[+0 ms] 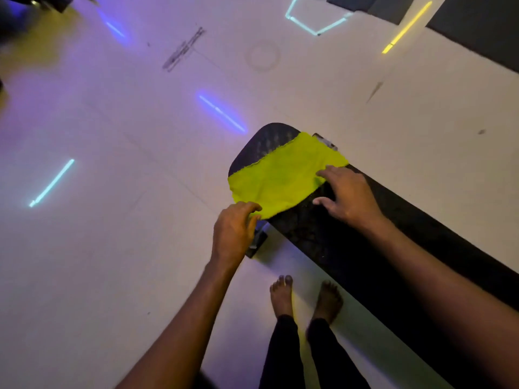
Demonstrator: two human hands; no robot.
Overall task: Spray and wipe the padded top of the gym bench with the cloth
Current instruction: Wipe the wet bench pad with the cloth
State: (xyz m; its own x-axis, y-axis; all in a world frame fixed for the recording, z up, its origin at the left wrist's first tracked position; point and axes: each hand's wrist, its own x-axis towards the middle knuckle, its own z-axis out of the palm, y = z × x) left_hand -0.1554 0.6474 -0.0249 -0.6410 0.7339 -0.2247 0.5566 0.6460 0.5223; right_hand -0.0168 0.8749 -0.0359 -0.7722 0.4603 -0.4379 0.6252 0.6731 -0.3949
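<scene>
A yellow-green cloth lies spread flat over the far end of the black padded bench top, which runs from the centre down to the lower right. My left hand pinches the cloth's near left corner at the bench's edge. My right hand rests on the pad with fingers spread, its fingertips on the cloth's right edge. No spray bottle shows in the head view.
A metal bench foot sticks out under the pad by my left hand. My bare feet stand on the pale glossy floor beside the bench. Coloured light strips reflect in the floor. A dark mat lies at the upper right.
</scene>
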